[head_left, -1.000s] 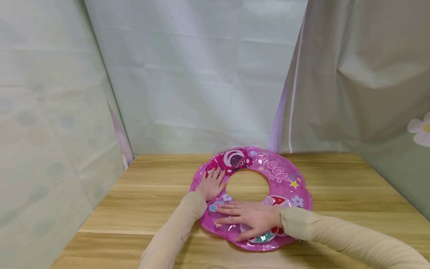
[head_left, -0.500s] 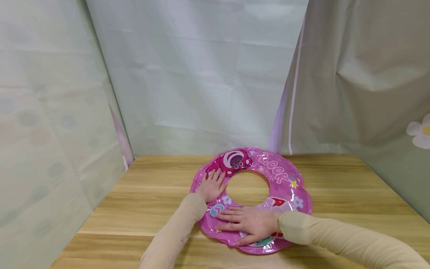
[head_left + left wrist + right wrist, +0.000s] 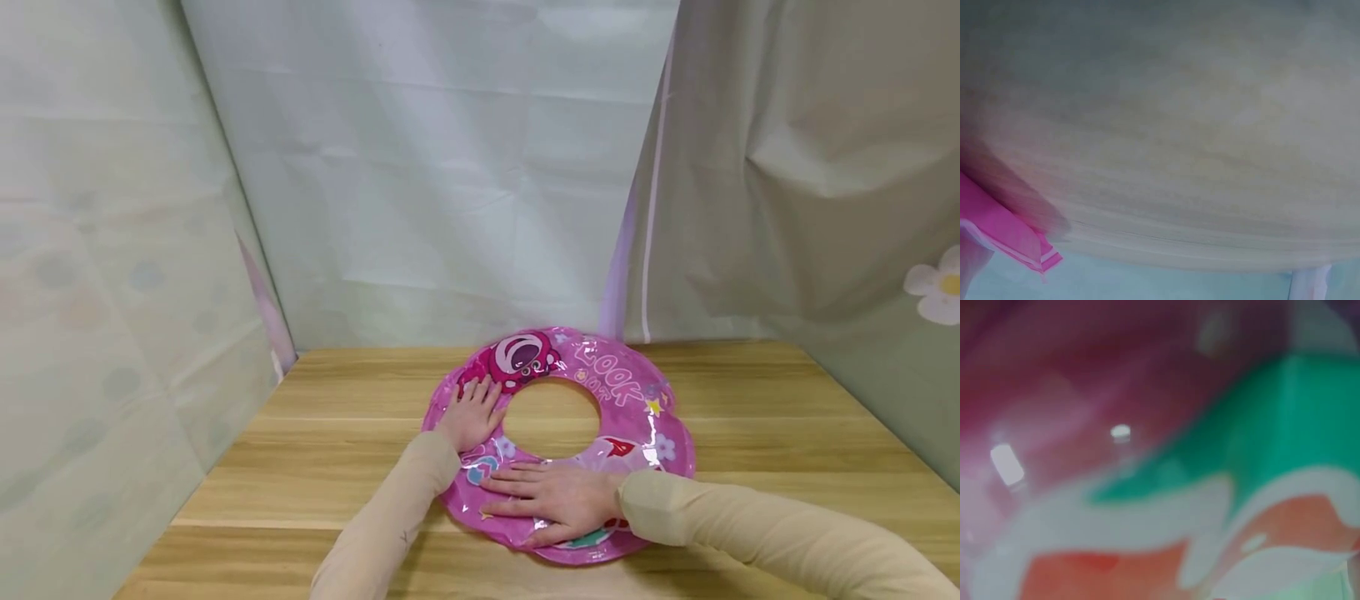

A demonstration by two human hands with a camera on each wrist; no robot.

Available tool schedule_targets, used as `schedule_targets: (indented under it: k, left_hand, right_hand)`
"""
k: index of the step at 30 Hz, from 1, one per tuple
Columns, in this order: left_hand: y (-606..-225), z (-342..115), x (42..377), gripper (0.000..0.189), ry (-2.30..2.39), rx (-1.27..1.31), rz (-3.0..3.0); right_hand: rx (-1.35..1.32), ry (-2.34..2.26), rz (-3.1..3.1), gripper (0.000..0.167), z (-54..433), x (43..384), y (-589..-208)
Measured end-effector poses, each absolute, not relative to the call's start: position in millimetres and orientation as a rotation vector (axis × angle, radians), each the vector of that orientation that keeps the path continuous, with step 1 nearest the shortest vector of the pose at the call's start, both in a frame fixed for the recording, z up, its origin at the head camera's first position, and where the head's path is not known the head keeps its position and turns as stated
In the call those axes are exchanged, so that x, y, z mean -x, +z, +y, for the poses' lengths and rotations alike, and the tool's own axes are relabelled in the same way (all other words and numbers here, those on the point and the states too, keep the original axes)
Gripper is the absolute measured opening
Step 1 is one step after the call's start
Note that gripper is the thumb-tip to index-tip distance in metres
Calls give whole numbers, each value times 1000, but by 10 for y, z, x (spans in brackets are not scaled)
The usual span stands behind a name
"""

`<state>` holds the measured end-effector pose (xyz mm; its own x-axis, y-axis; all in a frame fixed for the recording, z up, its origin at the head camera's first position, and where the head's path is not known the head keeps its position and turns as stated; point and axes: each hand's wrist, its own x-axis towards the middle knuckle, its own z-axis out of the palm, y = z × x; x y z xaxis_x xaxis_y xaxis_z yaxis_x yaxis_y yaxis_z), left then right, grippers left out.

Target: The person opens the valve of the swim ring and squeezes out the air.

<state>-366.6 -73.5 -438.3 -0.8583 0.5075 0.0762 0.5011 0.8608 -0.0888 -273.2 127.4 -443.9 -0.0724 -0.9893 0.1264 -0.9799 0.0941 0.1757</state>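
A shiny pink swim ring [image 3: 637,383] with a bear print, flowers and lettering lies flat on the wooden table. On the ring's left side rests my left hand [image 3: 471,414], its fingers straight and spread toward the bear. My right hand [image 3: 562,498] lies palm down across the ring's near side, fingers stretched out to the left. In the left wrist view the edge of the swim ring [image 3: 1004,225] shows at the lower left. The ring's green and red print [image 3: 1297,419] fills much of the right wrist view, close up and blurred.
The wooden table [image 3: 322,467] extends to both sides of the ring. Pale sheets hang at the left [image 3: 112,292] and at the back [image 3: 450,183]. A grey-brown curtain [image 3: 787,183] with a white flower [image 3: 937,285] hangs at the right.
The near side of the ring has shifted slightly toward me, and my right hand has slid a little with it. My left hand stays on the ring's left side.
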Motion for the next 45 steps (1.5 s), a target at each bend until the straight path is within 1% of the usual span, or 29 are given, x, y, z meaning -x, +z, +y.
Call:
schedule_targets:
  k: [10, 16, 29, 35, 40, 45]
  left_hand:
    - [-4534, -694, 3673, 56, 105, 781, -2868]
    - [-4560, -716, 3680, 55, 67, 748, -2855]
    - [-4556, -724, 3693, 56, 107, 742, -2884]
    - [-4534, -735, 3684, 57, -4, 770, -2895]
    - [-4572, -753, 3706, 61, -42, 787, -2875]
    - [-4556, -725, 3711, 57, 52, 757, -2901]
  right_hand:
    - [-1957, 0, -2260, 66, 1435, 2681, -4400]
    - [-1829, 36, -2358, 72, 1711, 2714, -4360]
    - [-1555, 97, -2408, 73, 2294, 2861, -4384]
    - [-1382, 62, -2446, 82, 2435, 2865, -4456]
    - [-1321, 89, -2459, 84, 2515, 2879, -4464]
    - [-1249, 121, -2528, 85, 2600, 2877, -4464]
